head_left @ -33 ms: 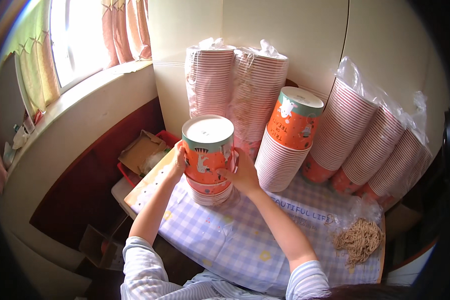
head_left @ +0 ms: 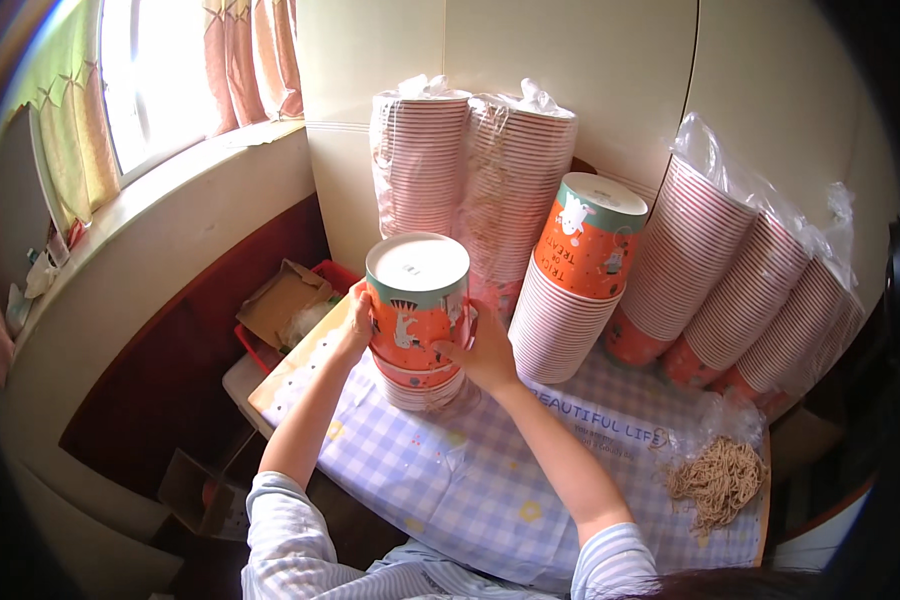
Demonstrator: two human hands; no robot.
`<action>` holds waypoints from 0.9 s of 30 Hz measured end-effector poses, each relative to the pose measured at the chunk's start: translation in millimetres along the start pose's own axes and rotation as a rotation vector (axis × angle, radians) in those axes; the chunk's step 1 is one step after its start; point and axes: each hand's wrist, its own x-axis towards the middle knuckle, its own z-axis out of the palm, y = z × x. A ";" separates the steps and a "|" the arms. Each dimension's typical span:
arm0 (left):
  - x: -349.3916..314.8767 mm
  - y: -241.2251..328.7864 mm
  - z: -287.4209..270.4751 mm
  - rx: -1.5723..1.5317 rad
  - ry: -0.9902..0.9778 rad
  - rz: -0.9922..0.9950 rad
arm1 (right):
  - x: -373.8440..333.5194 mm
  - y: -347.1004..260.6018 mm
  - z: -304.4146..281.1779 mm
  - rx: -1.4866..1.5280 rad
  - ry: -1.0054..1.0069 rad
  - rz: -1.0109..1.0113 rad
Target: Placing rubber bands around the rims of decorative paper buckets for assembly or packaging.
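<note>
An upside-down orange paper bucket [head_left: 415,338] with a green band and a pale round base is clasped between my two hands. My left hand [head_left: 358,322] wraps around its left side, while my right hand [head_left: 487,345] grips the right side with the thumb across the front. Beneath it, the white-striped rims of a short stack of nested buckets [head_left: 420,395] show just above the tablecloth. Just to the right stands a taller upside-down stack of unwrapped buckets [head_left: 567,325], topped by another orange one.
Two tall plastic-wrapped bucket stacks [head_left: 422,165] stand behind. Several more wrapped stacks [head_left: 685,250] lean at the right. A bundle of beige twine [head_left: 718,482] lies on the checked tablecloth [head_left: 440,510]. A red crate with cardboard [head_left: 282,305] sits beyond the table's left edge.
The bucket in my hands has dropped very slightly. My grip and everything else look the same.
</note>
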 end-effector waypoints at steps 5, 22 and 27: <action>4.5 -26.2 -8.5 0.116 0.046 0.026 | -16.1 14.2 23.4 0.074 0.069 0.020; -2.6 -35.9 -4.4 0.018 0.012 -0.012 | -23.5 14.4 30.7 0.083 0.087 0.075; -0.9 -55.4 -7.7 -0.042 0.049 0.048 | -24.8 21.1 36.3 0.047 0.108 0.013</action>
